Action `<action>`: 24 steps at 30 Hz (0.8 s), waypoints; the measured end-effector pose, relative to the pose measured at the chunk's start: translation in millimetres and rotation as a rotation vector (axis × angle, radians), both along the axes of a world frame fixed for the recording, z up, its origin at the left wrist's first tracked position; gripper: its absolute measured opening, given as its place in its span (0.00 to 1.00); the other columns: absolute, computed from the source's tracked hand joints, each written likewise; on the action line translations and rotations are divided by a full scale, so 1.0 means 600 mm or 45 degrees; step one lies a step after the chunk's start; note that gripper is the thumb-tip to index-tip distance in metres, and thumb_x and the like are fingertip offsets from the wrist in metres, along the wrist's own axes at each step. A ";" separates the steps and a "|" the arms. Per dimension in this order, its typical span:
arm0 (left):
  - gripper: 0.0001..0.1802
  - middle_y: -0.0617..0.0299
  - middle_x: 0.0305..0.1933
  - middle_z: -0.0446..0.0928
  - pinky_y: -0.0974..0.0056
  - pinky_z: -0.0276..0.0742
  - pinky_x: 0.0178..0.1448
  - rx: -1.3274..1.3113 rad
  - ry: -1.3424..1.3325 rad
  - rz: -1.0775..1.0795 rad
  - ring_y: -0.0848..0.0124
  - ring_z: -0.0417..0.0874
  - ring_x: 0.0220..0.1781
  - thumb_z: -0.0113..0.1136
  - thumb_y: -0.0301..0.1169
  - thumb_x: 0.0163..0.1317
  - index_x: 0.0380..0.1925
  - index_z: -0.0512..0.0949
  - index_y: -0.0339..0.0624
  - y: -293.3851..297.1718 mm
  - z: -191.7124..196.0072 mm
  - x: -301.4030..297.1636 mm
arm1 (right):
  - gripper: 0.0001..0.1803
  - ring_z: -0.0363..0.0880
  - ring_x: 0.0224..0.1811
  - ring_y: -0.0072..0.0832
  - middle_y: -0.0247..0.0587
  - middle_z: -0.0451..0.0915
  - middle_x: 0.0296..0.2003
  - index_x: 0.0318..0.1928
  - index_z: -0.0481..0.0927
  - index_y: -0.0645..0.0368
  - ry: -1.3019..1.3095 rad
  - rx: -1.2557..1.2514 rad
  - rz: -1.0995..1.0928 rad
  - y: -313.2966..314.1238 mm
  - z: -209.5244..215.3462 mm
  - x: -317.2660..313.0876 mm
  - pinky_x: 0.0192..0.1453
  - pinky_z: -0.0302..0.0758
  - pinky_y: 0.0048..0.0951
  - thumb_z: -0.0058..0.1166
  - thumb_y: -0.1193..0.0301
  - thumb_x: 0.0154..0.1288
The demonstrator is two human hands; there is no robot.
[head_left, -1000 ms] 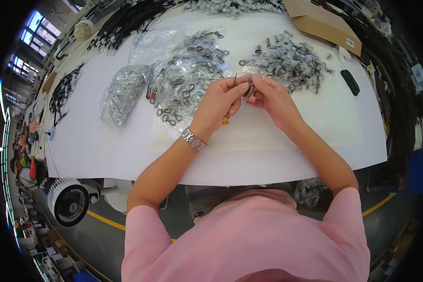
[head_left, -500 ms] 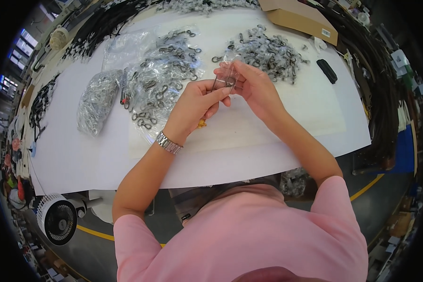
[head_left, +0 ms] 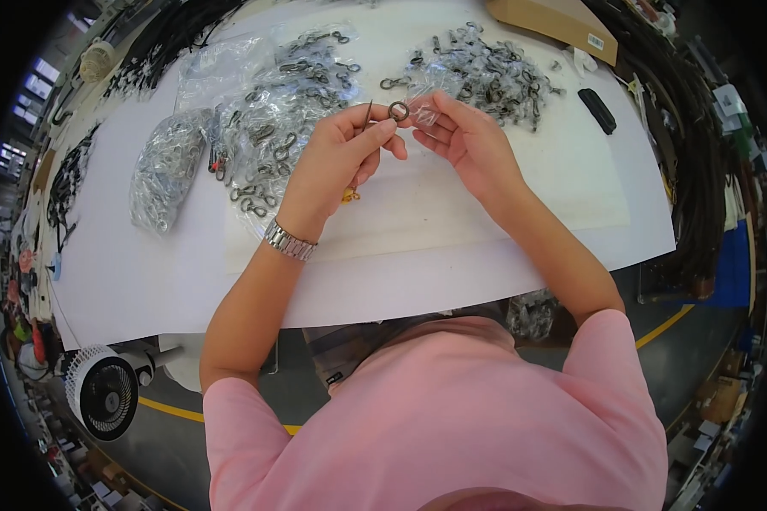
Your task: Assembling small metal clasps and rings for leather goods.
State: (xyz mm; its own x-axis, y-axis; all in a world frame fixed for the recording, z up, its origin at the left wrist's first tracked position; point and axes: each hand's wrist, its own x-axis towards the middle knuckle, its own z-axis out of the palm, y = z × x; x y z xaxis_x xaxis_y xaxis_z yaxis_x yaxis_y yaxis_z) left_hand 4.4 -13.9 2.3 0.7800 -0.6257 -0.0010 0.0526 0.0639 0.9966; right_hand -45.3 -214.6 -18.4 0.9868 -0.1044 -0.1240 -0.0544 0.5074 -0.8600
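Note:
Between the thumb and forefinger of my left hand (head_left: 337,153) is a dark metal ring (head_left: 399,111), possibly part of a hook clasp. The same hand also keeps a thin pointed metal tool (head_left: 369,113), its tip sticking up past the fingers; a yellow piece (head_left: 350,195) shows below the palm, perhaps its handle. My right hand (head_left: 477,140) pinches a small clear plastic bag (head_left: 423,111) just beside the ring. Behind that hand lies a pile of bagged metal clasps (head_left: 486,77). Loose dark clasps on plastic wrap (head_left: 281,128) spread left of my left hand.
A full clear bag (head_left: 170,175) stands at the left of the white table (head_left: 452,264). A black oblong item (head_left: 596,111) lies at the right, near a cardboard box (head_left: 562,25). Black cords (head_left: 170,38) hang over the far left. A fan (head_left: 104,393) is below the table edge.
The ring, earlier inside the clear bag between both hands, now shows bare in my left hand. The bag is in my right fingers. Both hands have shifted slightly farther from me and apart.

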 end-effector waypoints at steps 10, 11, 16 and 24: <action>0.13 0.74 0.23 0.72 0.76 0.52 0.21 0.002 0.090 0.151 0.87 0.62 0.19 0.64 0.35 0.73 0.43 0.86 0.36 0.002 0.003 -0.007 | 0.19 0.85 0.54 0.26 0.38 0.88 0.51 0.52 0.86 0.60 -0.063 -0.097 -0.075 0.004 0.006 -0.009 0.63 0.77 0.29 0.51 0.57 0.81; 0.12 0.74 0.23 0.74 0.76 0.53 0.21 -0.071 0.069 0.188 0.87 0.62 0.19 0.65 0.34 0.72 0.43 0.87 0.35 0.001 0.002 -0.008 | 0.19 0.85 0.54 0.26 0.38 0.88 0.51 0.52 0.86 0.60 -0.062 -0.096 -0.071 0.006 0.005 -0.009 0.63 0.77 0.29 0.51 0.57 0.81; 0.11 0.65 0.31 0.84 0.77 0.57 0.21 -0.095 -0.021 0.327 0.86 0.65 0.19 0.65 0.32 0.71 0.44 0.86 0.34 -0.005 0.002 -0.010 | 0.19 0.87 0.52 0.27 0.41 0.89 0.50 0.53 0.85 0.61 -0.114 -0.166 -0.099 0.015 -0.001 -0.010 0.62 0.78 0.30 0.52 0.58 0.80; 0.10 0.60 0.38 0.88 0.77 0.57 0.22 -0.189 -0.091 0.378 0.87 0.65 0.19 0.64 0.31 0.71 0.46 0.84 0.35 -0.005 -0.001 -0.012 | 0.20 0.88 0.54 0.30 0.42 0.88 0.50 0.54 0.84 0.64 -0.150 -0.187 -0.087 0.026 0.005 -0.012 0.62 0.80 0.31 0.51 0.60 0.80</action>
State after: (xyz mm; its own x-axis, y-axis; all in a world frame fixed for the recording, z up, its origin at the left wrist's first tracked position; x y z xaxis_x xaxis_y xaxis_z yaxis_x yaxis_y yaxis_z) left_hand -2.7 -16.7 1.7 0.9231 -0.3602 0.1347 -0.0601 0.2108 0.9757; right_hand -52.6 -199.0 -15.3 0.9835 -0.1804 0.0137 0.0816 0.3747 -0.9235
